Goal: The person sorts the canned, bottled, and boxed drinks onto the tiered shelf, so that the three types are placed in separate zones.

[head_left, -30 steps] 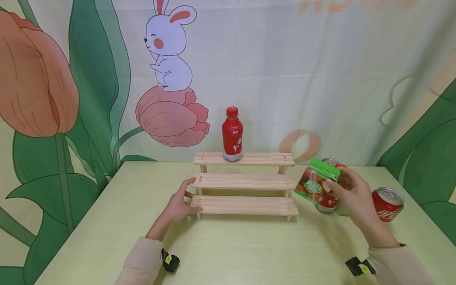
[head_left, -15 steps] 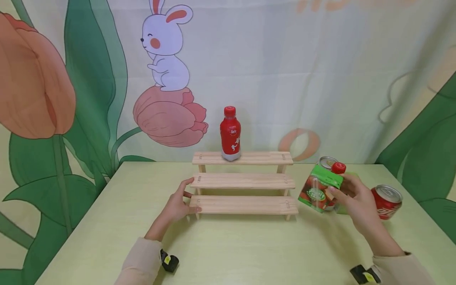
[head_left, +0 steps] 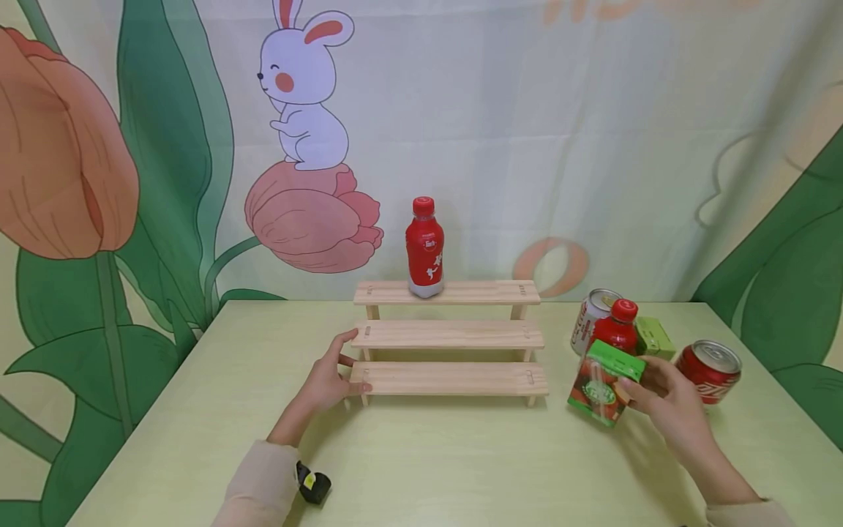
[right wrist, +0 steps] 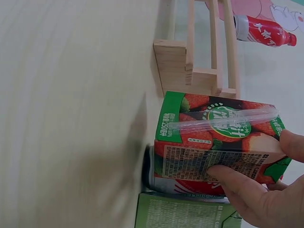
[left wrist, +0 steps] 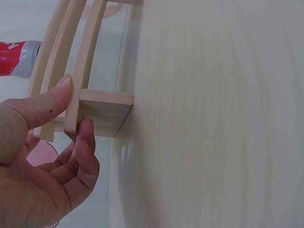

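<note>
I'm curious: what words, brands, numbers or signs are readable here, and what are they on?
"250": on the held carton; its other print is too small or unclear.
Too small or blurred: print on the red bottle on the rack, red can, silver can and green box.
Backdrop: an orange ring, perhaps an "O"; pale letters at top, cut off.

Head view: from above, forward and down, farthest. Wrist views: close, opposite ends; shared: rack (head_left: 448, 334), its bottle (head_left: 425, 252).
</note>
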The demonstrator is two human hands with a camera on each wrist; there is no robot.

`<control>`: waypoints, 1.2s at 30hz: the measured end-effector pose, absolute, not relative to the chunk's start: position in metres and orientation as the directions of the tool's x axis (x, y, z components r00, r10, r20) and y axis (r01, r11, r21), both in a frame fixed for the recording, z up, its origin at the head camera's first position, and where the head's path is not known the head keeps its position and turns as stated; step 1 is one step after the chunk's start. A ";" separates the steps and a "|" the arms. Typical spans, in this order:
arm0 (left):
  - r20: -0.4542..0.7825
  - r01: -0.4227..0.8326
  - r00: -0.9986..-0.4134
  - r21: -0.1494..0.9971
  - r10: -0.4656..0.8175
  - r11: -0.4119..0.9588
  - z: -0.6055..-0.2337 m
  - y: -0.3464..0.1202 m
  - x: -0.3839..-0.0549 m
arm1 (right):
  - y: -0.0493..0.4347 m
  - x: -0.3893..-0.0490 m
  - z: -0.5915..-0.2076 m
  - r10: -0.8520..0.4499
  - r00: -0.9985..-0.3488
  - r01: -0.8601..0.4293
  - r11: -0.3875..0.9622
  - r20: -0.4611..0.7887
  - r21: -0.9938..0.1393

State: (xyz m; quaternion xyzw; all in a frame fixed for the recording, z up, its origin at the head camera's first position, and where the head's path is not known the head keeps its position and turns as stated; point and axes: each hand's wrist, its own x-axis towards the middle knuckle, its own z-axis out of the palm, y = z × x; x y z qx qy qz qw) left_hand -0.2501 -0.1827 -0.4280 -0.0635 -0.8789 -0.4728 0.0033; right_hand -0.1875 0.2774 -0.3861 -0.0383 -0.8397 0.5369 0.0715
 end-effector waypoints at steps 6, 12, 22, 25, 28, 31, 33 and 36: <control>0.058 0.107 -0.993 0.832 0.106 0.544 -0.427 -0.182 -0.249 | 0.279 -0.187 -0.391 0.144 -0.988 0.011 0.446 0.060 -0.895; 0.048 0.096 -0.994 0.833 0.101 0.545 -0.426 -0.181 -0.248 | 0.278 -0.183 -0.392 0.139 -0.989 0.020 0.485 0.055 -0.874; 0.039 0.082 -0.995 0.827 0.089 0.556 -0.427 -0.181 -0.251 | 0.280 -0.182 -0.392 0.135 -0.989 0.028 0.551 0.056 -0.834; 0.040 0.083 -0.995 0.826 0.089 0.557 -0.428 -0.182 -0.251 | 0.282 -0.182 -0.386 0.117 -0.991 0.019 0.602 0.064 -0.798; 0.042 0.086 -0.995 0.830 0.092 0.551 -0.428 -0.182 -0.251 | 0.285 -0.184 -0.377 0.124 -0.986 -0.012 0.615 0.111 -0.789; 0.045 0.091 -0.994 0.834 0.098 0.545 -0.428 -0.183 -0.250 | 0.287 -0.187 -0.366 0.160 -0.973 -0.030 0.624 0.166 -0.781; 0.046 0.094 -0.994 0.836 0.102 0.541 -0.429 -0.183 -0.251 | 0.287 -0.191 -0.360 0.186 -0.968 -0.017 0.627 0.171 -0.779; 0.050 0.101 -0.993 0.834 0.109 0.543 -0.430 -0.182 -0.251 | 0.287 -0.199 -0.354 0.234 -0.959 0.020 0.620 0.161 -0.784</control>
